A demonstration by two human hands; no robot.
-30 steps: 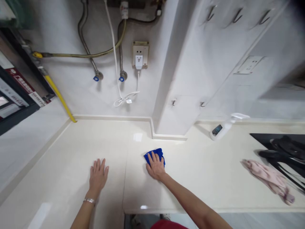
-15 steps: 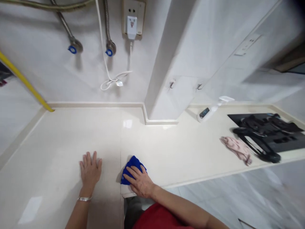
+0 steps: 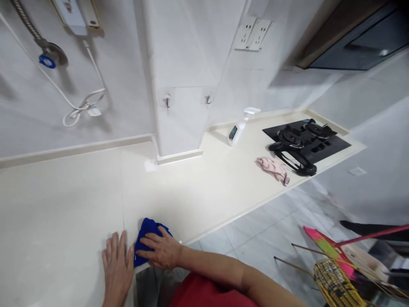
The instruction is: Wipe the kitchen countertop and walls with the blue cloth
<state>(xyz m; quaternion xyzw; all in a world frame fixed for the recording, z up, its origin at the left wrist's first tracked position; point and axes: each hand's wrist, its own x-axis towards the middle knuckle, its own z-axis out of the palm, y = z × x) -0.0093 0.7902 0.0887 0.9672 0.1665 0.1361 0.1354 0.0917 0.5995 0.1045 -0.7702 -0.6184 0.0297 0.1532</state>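
Observation:
My right hand (image 3: 164,248) lies over a folded blue cloth (image 3: 145,230) and presses it to the pale countertop (image 3: 198,187), close to the front edge. Its fingers spread across the top of the cloth. Just left of the cloth, my left hand (image 3: 117,262) rests flat on the counter, fingers outstretched and holding nothing. The tip of its thumb comes near the cloth; whether they touch I cannot tell.
Along the counter to the right are a white spray bottle (image 3: 238,128), a crumpled pink cloth (image 3: 273,167), a black frame-like part (image 3: 294,160) and a gas hob (image 3: 322,147). A wall column (image 3: 179,128) juts in. A yellow woven chair (image 3: 335,281) stands on the floor.
The view has turned to the right, bringing the chair and range hood into sight. My left hand is now much closer to the blue cloth, which stays under my right hand.

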